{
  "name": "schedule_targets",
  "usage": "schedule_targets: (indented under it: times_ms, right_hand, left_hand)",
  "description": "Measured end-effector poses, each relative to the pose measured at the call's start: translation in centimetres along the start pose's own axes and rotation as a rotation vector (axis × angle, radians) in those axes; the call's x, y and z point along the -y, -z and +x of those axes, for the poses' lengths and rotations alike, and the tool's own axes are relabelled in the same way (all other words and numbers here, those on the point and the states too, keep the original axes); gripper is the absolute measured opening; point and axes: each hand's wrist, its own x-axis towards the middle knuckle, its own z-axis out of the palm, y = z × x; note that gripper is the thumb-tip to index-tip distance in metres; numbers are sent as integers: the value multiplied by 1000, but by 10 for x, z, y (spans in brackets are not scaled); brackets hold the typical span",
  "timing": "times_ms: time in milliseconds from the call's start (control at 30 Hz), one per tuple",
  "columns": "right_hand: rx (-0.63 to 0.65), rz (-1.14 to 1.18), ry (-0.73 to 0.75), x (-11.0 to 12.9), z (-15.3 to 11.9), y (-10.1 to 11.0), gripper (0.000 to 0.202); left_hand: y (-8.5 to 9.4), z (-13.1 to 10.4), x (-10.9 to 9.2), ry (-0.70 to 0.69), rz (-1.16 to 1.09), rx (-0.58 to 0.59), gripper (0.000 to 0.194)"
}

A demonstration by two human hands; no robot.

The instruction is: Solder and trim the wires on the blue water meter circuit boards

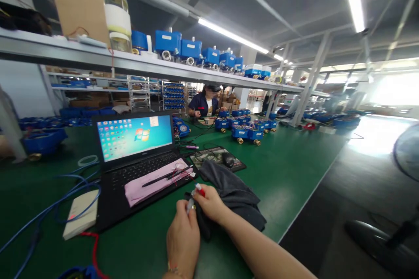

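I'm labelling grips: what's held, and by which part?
Right hand pinches a red and white piece, apparently by the red; left hand, a pale piece, part unclear.

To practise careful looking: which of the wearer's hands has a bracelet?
The left hand: a bracelet lies across its wrist; the right hand shows none.

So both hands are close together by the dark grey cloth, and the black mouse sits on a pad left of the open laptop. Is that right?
Not quite: the head view shows the black mouse on its pad to the right of the open laptop, not the left. The left hand and right hand are indeed close together by the dark grey cloth.
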Motion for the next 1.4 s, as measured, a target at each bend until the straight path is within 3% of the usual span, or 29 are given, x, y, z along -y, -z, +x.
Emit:
schedule_targets:
  times_ms: [100,200,433,633,733,900,1033,1133,1267,1400]
  right_hand:
    - [-73,32,-37,-9,4,12,37]
    - [-50,72,-38,-11,4,15,38]
    - [68,74,49,8,-7,4,45]
    - [71,-134,106,11,-9,-7,36]
    - [-23,-315,23,10,-2,3,30]
    - [-195,-672,-193,9,-3,50,11]
    - [-125,-867,-370,3,-22,64,25]
    - [-39,-944,-396,4,-26,65,17]
    - [-86,-981,-314,31,7,83,13]
    - [-318,-948,-208,71,81,101,26]
  left_hand:
    - [0,-5,-5,26,25,-22,14]
    - [0,-6,-4,36,36,-20,13]
    - [-2,-3,-1,17,61,-21,12]
    - [-5,-3,1,1,98,11,10]
    - [-4,-4,0,5,109,26,12]
    - [-1,-6,-2,9,105,23,12]
    - [1,-7,-3,6,90,30,12]
    - [0,-8,-4,1,76,40,12]
    - [-1,-9,-4,6,58,57,12]
    - [-1,-8,-3,3,38,54,13]
